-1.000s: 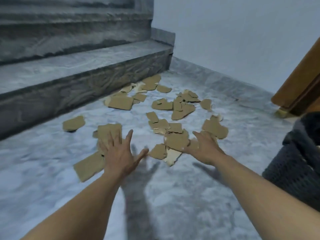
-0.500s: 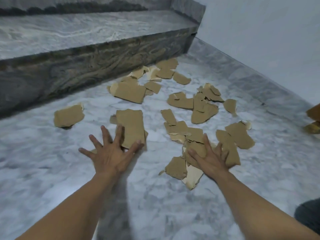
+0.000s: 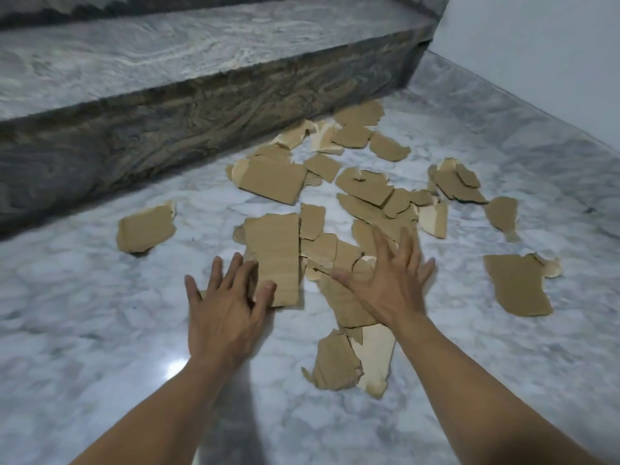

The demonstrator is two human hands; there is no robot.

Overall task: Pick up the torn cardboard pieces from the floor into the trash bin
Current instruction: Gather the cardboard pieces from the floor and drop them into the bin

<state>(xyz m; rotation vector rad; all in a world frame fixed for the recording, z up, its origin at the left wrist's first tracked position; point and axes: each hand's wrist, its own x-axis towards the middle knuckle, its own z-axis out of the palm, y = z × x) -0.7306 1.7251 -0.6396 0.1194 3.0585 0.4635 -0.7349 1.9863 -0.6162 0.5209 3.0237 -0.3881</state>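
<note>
Several torn brown cardboard pieces (image 3: pixel 365 189) lie scattered on the grey marble floor (image 3: pixel 100 330). My left hand (image 3: pixel 224 307) is spread flat, its fingertips resting on the near end of a tall rectangular piece (image 3: pixel 273 250). Fingers apart, my right hand (image 3: pixel 392 280) presses on a heap of overlapping pieces (image 3: pixel 342 297) in the middle. Neither hand has closed around anything. One piece (image 3: pixel 146 226) lies alone at the left, another large one (image 3: pixel 515 283) at the right. The trash bin is out of view.
A marble stair step (image 3: pixel 167 95) runs across the back left, with cardboard up against its riser. A pale wall (image 3: pixel 536 62) with a marble skirting closes the right side. Two pieces (image 3: pixel 352 360) lie between my forearms.
The camera has dropped closer and turned left; the dark bin at the right left the view. My right hand has slid left, pushing pieces toward the left hand's tall piece.
</note>
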